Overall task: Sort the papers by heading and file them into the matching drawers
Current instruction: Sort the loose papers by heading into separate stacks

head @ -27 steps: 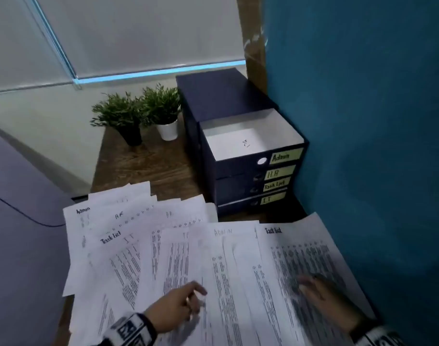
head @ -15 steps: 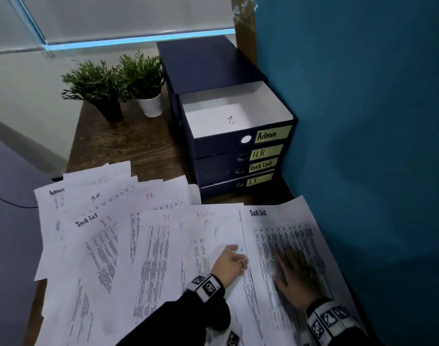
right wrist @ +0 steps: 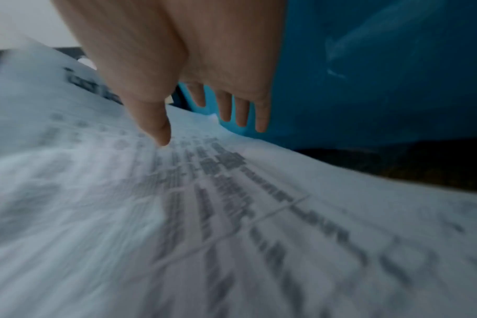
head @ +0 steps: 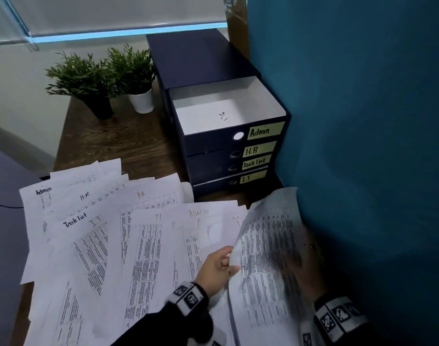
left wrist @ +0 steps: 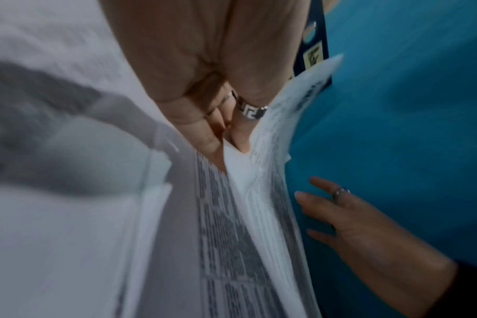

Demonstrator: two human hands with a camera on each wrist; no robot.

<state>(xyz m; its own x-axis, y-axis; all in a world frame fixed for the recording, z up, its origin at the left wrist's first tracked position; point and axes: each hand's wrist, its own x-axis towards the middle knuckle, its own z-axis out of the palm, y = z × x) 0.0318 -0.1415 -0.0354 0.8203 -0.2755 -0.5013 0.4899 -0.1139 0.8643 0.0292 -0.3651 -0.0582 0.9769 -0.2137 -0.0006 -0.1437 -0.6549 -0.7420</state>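
Many printed papers lie fanned over the desk, with handwritten headings such as Admin, H.R, Task List and IT. My left hand pinches the left edge of the rightmost sheet and holds that edge lifted and curled. My right hand rests on the same sheet's right part with straight fingers, close to the wall. The dark blue drawer unit stands behind; its top drawer, labelled Admin, is pulled out, white inside. The other drawers are closed.
A blue wall runs close along the right of the papers and drawers. Two potted plants stand at the back of the wooden desk. A dark surface with a cable lies to the left.
My left hand moved right from the middle sheets to the rightmost sheet's left edge, pinched it and raised it. My right hand stayed on that sheet.
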